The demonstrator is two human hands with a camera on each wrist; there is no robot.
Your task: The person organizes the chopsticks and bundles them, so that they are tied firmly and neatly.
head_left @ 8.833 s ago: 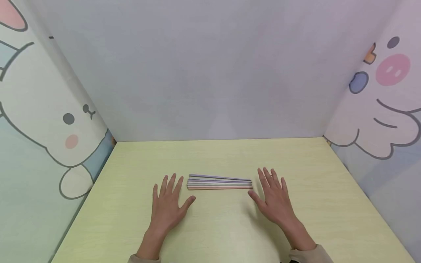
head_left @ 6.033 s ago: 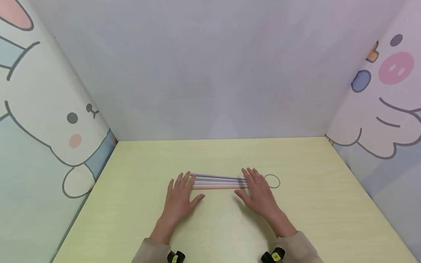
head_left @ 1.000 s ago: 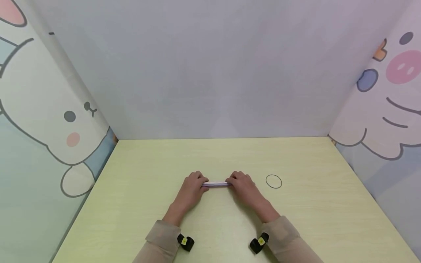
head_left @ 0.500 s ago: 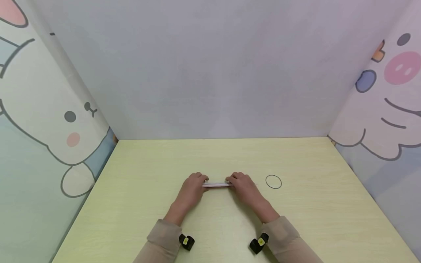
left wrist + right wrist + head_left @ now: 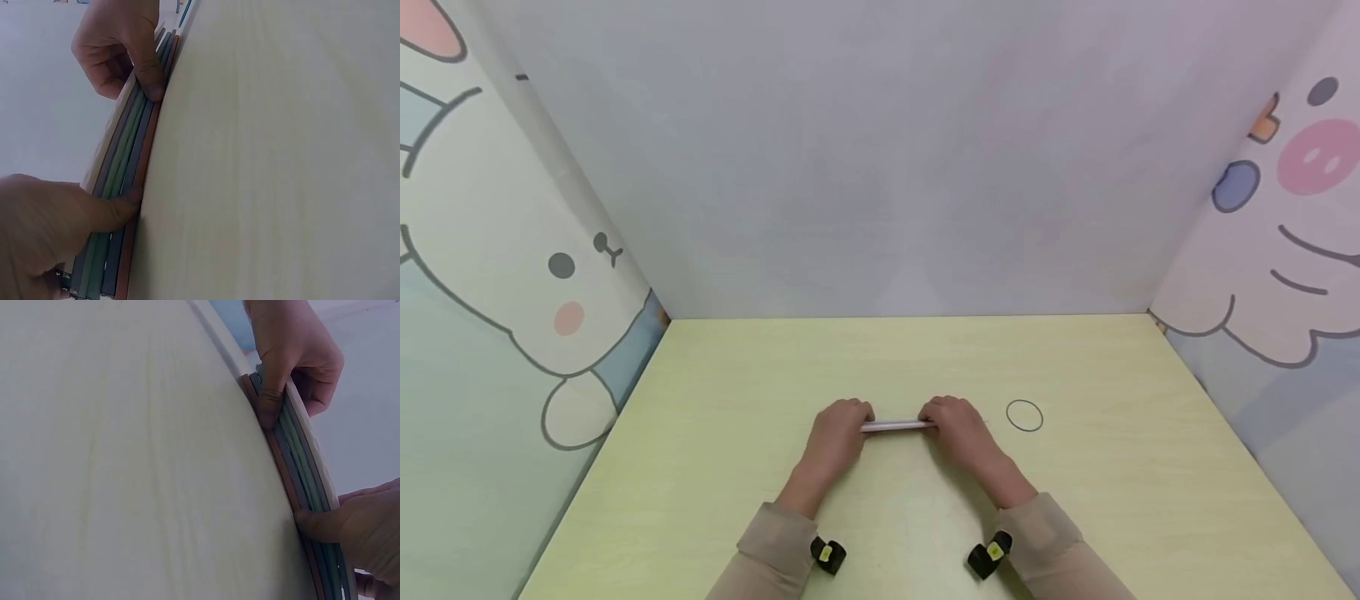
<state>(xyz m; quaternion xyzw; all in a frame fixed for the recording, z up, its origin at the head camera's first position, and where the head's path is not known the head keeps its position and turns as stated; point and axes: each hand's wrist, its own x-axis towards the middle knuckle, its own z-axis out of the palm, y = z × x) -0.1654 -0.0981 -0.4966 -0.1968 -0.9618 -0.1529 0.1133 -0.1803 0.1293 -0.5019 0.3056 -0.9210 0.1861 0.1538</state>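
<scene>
Near the middle of the table lies a bundle of long thin coloured sticks [image 5: 895, 425], side by side. My left hand [image 5: 839, 433] grips its left part and my right hand [image 5: 957, 432] grips its right part, so only the stretch between the hands shows in the head view. From the left wrist view, the sticks [image 5: 115, 169] look green, dark blue and reddish brown, with both thumbs pressed along the near side. The right wrist view shows the same sticks [image 5: 294, 456] pinched between thumbs and curled fingers.
A thin dark ring like a rubber band [image 5: 1026, 431] lies flat to the right of my right hand. The pale wooden table [image 5: 700, 400] meets a grey back wall [image 5: 880, 167], with cartoon-printed walls [image 5: 475, 250] at both sides.
Earlier the sticks lay fanned out between open hands; now both hands hold them in a tight bundle. The dark ring came into view on the right. Lately, the hands and bundle have come slightly nearer.
</scene>
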